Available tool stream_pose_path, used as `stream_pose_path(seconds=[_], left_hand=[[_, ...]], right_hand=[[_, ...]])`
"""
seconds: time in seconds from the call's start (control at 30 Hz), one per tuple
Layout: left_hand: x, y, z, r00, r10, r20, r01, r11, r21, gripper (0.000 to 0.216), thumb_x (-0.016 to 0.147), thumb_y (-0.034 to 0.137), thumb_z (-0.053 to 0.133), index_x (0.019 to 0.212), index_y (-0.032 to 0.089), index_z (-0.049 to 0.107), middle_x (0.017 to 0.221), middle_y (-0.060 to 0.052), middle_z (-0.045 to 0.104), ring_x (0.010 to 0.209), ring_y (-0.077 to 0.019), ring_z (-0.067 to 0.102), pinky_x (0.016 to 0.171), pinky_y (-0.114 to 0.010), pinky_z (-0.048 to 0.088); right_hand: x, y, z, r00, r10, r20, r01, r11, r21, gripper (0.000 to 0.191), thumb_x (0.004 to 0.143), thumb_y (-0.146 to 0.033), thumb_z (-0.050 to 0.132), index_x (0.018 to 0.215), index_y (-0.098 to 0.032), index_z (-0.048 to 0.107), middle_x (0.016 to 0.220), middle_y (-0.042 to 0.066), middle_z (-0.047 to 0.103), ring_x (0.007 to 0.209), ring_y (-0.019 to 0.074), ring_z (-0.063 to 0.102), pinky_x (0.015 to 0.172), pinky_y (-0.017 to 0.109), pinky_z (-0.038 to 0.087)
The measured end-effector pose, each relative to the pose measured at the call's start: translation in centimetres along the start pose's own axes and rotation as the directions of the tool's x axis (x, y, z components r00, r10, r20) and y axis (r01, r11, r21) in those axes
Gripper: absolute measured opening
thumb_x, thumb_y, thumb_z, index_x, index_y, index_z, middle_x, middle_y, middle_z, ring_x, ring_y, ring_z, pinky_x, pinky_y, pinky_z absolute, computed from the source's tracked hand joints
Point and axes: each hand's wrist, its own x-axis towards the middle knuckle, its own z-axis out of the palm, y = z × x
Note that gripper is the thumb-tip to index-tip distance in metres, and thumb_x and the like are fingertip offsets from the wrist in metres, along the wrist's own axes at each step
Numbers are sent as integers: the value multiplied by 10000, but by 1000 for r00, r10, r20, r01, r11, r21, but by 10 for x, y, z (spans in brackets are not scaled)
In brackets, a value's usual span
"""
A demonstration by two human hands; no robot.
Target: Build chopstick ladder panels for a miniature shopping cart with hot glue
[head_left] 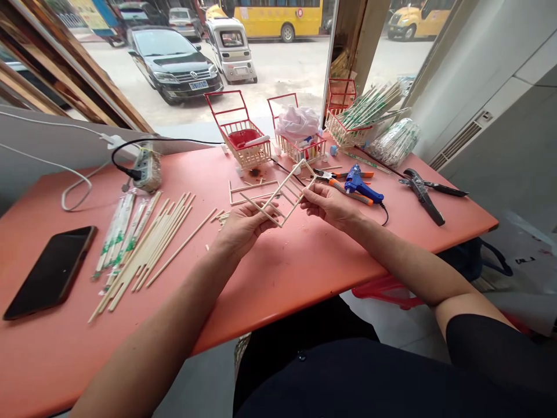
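Between both hands, above the pink table, is a small frame of wooden sticks (284,204), tilted, with crossbars between its long sides. My left hand (244,227) pinches its left end between thumb and fingers. At the upper right side of the frame, my right hand (324,203) grips it with thumb and curled fingers. Behind the held frame, a second flat stick frame (255,188) lies on the table. Short cut stick pieces (223,217) lie beside my left hand, partly hidden by it. The blue glue gun (359,183) lies just beyond my right hand.
Loose chopsticks (150,249), wrapped chopsticks (116,232) and a phone (50,271) lie on the left. A power strip (148,168) stands behind them. Small stick carts (243,145) line the window side. Pliers (342,181) and cutters (422,194) lie on the right.
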Motion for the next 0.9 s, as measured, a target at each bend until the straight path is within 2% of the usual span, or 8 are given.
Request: stream_pose_path(seconds=[0.13,0.27,0.37,0.5,0.57,0.77,0.87,0.9], left_hand=[[6,13,-19,987,59,-152,-31,983,182,473,579,374,1064,905,164,792,757,-22,755,630,-128,675,628,-244,554],[7,20,-30,970,145,-194,-66,928,366,468,637,392,975,1011,177,793,695,13,720,573,-137,630,533,-225,419],[7,17,-30,967,226,-121,-125,829,544,422,726,368,878,1097,181,803,677,25,720,573,-160,628,576,-264,473],[10,5,-24,950,309,45,-218,556,802,210,829,329,783,995,218,850,725,-4,770,724,-220,721,785,-340,579],[11,0,-21,936,340,86,-253,485,837,174,836,305,770,959,237,873,813,-29,818,823,-250,755,888,-374,597],[13,1,-21,928,345,143,-303,474,827,191,854,342,734,858,240,895,1027,-105,883,1031,-314,793,1018,-425,591],[13,15,-31,926,373,63,-270,538,799,319,895,410,688,1006,212,911,1029,-111,876,930,-274,777,887,-387,603],[13,21,-34,931,365,-17,-235,634,737,361,900,453,702,1053,200,909,1000,-106,869,860,-249,753,807,-358,592]], right_hand=[[-1,-4,-2,999,-11,37,10,1000,5,393,918,-360,1024,826,-185,685,881,-1,820,744,84,744,641,161,600],[-1,-11,-4,1000,-24,18,23,997,69,391,903,-349,1038,844,-196,683,832,-26,802,717,76,745,593,137,582],[-1,-16,-7,997,-72,-32,75,989,128,391,908,-338,1034,848,-205,671,805,-43,788,712,71,755,588,128,576],[0,-15,-5,998,-40,-53,47,989,141,353,947,-285,1000,834,-196,677,778,-41,779,694,70,753,578,135,561],[1,-11,-3,999,-5,-50,12,992,123,345,973,-263,973,818,-193,673,780,-35,783,684,71,744,573,140,554],[0,-2,-2,1000,-21,3,21,1000,-15,376,903,-339,1021,809,-181,693,812,-7,794,700,79,722,587,151,549],[-1,1,-3,994,-62,95,76,985,-156,401,875,-413,1026,815,-172,711,818,15,788,707,91,700,598,170,554],[-2,1,-3,991,-70,113,92,975,-200,396,882,-421,1014,819,-172,712,812,19,784,709,98,697,598,177,555]])
